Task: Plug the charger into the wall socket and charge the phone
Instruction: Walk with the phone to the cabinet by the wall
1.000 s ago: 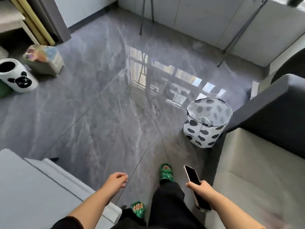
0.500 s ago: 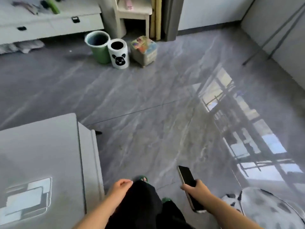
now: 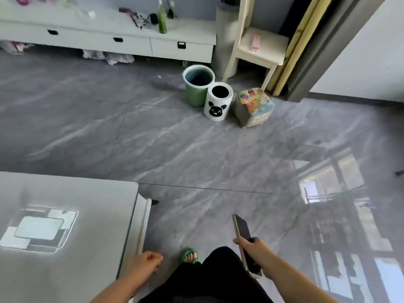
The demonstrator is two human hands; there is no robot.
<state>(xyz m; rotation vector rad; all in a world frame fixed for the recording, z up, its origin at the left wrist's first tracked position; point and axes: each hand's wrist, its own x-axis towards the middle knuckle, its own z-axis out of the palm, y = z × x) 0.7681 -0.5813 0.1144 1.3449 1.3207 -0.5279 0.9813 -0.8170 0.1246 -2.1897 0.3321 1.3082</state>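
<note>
Head view looks down at a grey marbled floor (image 3: 153, 138), with the person's two bare forearms at the bottom edge. The right hand (image 3: 255, 251) is closed around the lower half of a phone (image 3: 243, 231), fingers wrapped over its edge; the phone is dark-screened, tilted on its side edge, and its upper end points away from the body. The left hand (image 3: 148, 262) is curled into a loose fist and holds nothing; it hangs just beside the near corner of a pale grey table (image 3: 76, 193). The glossy top of that table carries only the reflection of a ceiling light. Between the two hands are the person's black trousers (image 3: 207, 278) and one foot in a green sandal (image 3: 190, 255).

Taking the table as the mark: the phone is to its right, apart from it, over the floor. Beyond the table's far right corner, well apart, a green bin (image 3: 196, 86) and a white bin with a black animal face (image 3: 218, 101) stand touching each other, and a colourful cube stool (image 3: 253, 107) sits just right of them. Behind these stands a cream chair (image 3: 260, 47) with a small pink item on its seat. A long white drawer cabinet (image 3: 109, 40) runs along the far wall, its top cluttered with small things and a green bottle (image 3: 162, 24).
</note>
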